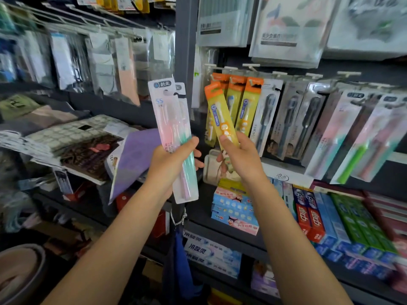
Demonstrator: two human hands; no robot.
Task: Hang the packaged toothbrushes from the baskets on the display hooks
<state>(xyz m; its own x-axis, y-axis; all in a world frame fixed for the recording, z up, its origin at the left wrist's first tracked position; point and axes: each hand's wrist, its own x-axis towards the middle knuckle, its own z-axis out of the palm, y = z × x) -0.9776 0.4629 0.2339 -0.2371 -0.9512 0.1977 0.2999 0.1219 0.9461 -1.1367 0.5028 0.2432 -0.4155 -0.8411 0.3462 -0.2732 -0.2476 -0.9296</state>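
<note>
My left hand (pixel 170 160) grips a stack of long toothbrush packs (pixel 169 119) with pink and green brushes, held upright in front of the shelf post. My right hand (pixel 239 155) holds one orange-and-yellow children's toothbrush pack (pixel 220 113), tilted with its top leaning left, just in front of matching orange packs (pixel 244 102) that hang on the display hooks (pixel 251 67). Further right on the hooks hang dark toothbrush packs (pixel 293 119) and pink-green packs (pixel 343 133). No basket is in view.
Boxed toothpaste (pixel 330 219) fills the shelf under the hooks. Flat packaged goods (pixel 286 29) hang above them. A dark vertical shelf post (pixel 184 51) divides this bay from the left bay, which holds hanging bags (pixel 103 62) and stacked items (pixel 72 139).
</note>
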